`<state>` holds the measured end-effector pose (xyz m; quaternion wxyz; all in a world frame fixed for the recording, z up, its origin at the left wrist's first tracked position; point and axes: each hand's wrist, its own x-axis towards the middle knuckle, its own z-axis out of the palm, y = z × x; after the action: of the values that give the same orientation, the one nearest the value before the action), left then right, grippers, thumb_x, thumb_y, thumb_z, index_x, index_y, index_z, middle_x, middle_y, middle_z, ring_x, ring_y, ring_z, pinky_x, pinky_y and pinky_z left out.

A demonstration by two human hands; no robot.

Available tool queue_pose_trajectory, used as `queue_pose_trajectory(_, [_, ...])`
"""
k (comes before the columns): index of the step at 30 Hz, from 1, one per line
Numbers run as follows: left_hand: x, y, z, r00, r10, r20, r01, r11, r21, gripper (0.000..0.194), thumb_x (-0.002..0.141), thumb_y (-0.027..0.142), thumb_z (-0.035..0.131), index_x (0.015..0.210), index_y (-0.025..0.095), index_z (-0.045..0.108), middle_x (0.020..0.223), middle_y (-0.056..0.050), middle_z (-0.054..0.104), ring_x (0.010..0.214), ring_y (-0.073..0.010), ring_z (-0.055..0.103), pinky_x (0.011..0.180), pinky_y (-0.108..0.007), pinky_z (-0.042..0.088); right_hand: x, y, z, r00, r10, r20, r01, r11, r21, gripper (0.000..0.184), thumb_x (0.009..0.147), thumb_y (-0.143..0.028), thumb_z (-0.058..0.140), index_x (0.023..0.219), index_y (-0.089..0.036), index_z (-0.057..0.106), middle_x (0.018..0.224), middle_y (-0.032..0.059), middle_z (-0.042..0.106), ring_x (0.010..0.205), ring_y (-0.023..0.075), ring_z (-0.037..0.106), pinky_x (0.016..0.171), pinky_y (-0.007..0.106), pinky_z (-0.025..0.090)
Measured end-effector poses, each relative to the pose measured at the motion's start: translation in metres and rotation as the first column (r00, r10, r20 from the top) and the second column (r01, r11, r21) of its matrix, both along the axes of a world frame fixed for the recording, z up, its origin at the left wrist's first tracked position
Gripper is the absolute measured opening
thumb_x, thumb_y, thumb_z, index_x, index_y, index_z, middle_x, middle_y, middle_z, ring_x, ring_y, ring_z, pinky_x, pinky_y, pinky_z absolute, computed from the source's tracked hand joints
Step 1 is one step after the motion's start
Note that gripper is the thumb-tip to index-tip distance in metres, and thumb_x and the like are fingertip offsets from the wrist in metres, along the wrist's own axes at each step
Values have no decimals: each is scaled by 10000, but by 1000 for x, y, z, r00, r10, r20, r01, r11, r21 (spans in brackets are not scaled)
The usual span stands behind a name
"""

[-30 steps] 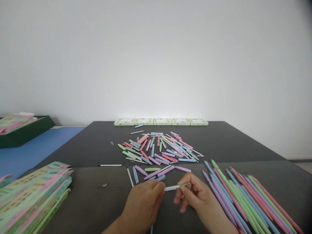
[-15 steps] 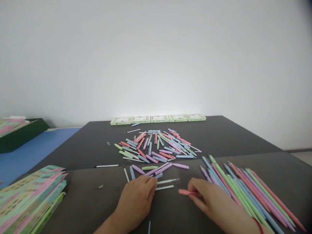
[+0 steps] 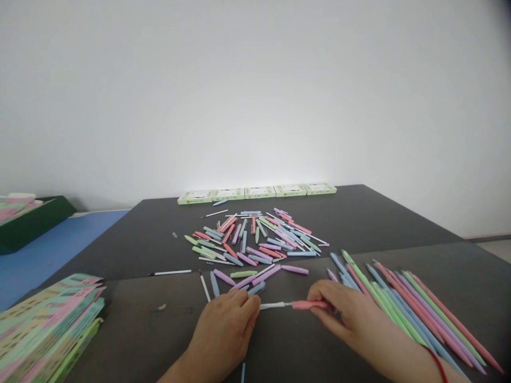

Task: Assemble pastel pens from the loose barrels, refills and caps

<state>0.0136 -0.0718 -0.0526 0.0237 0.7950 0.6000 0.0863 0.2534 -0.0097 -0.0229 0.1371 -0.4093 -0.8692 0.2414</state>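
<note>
My left hand (image 3: 223,332) is closed on a white pen refill (image 3: 273,306), which sticks out to the right of its fingers. Between thumb and fingers, my right hand (image 3: 347,308) pinches a coral-pink pen barrel section (image 3: 299,305). The refill's thin tip meets the open end of the pink section, lined up just above the table. Whether the tip has gone inside is too small to tell. Just beyond my left hand lie a blue pen part (image 3: 256,289) and a purple one (image 3: 266,275).
Loose pen parts (image 3: 255,244) in several colours are heaped mid-table. Long pens (image 3: 423,308) lie side by side at right. Printed packets (image 3: 51,330) stand at left. Flat green boxes (image 3: 259,192) line the far edge. Beyond the left edge is a dark green tray (image 3: 40,223).
The refill and the pink barrel section have come together end to end; they were apart before. My right hand has risen slightly, and a second white stick beside the left hand no longer shows separately.
</note>
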Motion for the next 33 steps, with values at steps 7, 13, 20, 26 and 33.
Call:
queue_pose_trajectory(7, [7, -3, -2, 994, -65, 90, 64, 998, 19, 114, 927, 199, 414, 931, 229, 524, 860, -12, 616, 800, -222, 568, 693, -343, 409, -9, -8, -15, 993, 51, -103, -54, 998, -26, 56, 891, -184, 536, 873, -217, 578, 830, -12, 621, 755, 153, 581, 662, 254, 401])
queue_pose_trajectory(13, [15, -6, -6, 984, -153, 95, 155, 988, -13, 88, 897, 173, 508, 968, 222, 527, 884, -8, 633, 806, -212, 584, 676, -318, 437, -24, -17, -19, 978, 80, -194, -96, 992, -76, 115, 921, -240, 517, 834, -204, 582, 782, -18, 624, 721, 141, 584, 645, 236, 404])
queue_pose_trajectory(20, [15, -5, -5, 985, -162, 59, 163, 987, -13, 85, 880, 171, 558, 949, 217, 541, 859, 4, 644, 783, -204, 599, 656, -311, 446, -28, -17, -22, 978, 58, -201, -74, 994, -75, 133, 918, -242, 524, 823, -192, 602, 774, -10, 641, 713, 144, 590, 650, 242, 405])
queue_pose_trajectory(26, [15, -5, -8, 984, -175, 32, 175, 984, -9, 7, 896, 205, 546, 889, 207, 549, 811, 4, 642, 742, -191, 597, 628, -290, 431, -28, -19, -17, 970, 50, -236, -84, 987, -135, 154, 919, -253, 515, 803, -193, 596, 770, -11, 643, 721, 144, 594, 649, 232, 411])
queue_pose_trajectory(33, [14, -5, -9, 979, -202, 4, 202, 979, 0, 54, 920, 246, 510, 900, 211, 546, 807, 4, 642, 738, -191, 591, 628, -286, 421, -29, -18, -23, 975, 36, -221, -79, 979, -189, 156, 907, -254, 527, 811, -187, 630, 758, -2, 654, 690, 148, 589, 623, 230, 408])
